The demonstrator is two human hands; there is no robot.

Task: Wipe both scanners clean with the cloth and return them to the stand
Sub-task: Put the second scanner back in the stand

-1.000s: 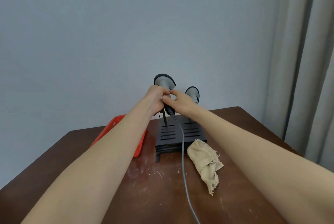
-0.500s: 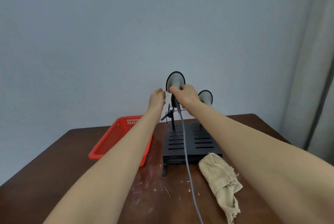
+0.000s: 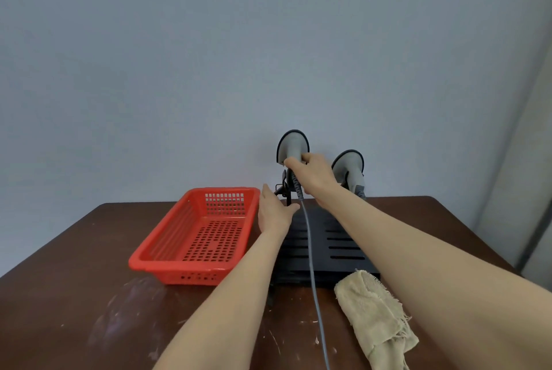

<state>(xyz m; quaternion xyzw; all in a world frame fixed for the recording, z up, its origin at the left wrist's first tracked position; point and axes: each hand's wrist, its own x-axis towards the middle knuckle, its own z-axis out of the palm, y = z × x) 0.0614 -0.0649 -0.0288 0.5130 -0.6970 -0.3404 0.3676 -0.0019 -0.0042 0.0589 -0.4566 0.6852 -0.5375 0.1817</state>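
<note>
Two grey scanners stand upright at the back of a black slotted stand [image 3: 337,250]. My right hand [image 3: 313,174] grips the left scanner [image 3: 293,145] just below its head; a grey cable [image 3: 312,265] runs from it toward me. The right scanner [image 3: 349,165] sits beside it, untouched. My left hand [image 3: 274,211] is flat and open, lower down, at the stand's left rear corner near its thin black post. A beige cloth [image 3: 373,313] lies crumpled on the table at the stand's front right.
A red perforated plastic basket [image 3: 167,247] sits just left of the stand on the scratched brown table [image 3: 74,295]. A plain grey wall rises behind. A curtain hangs at the far right [image 3: 537,160].
My left hand has let go of the left scanner and dropped down toward the stand's base. My right hand stays on that scanner. The camera view has shifted, showing more of the basket.
</note>
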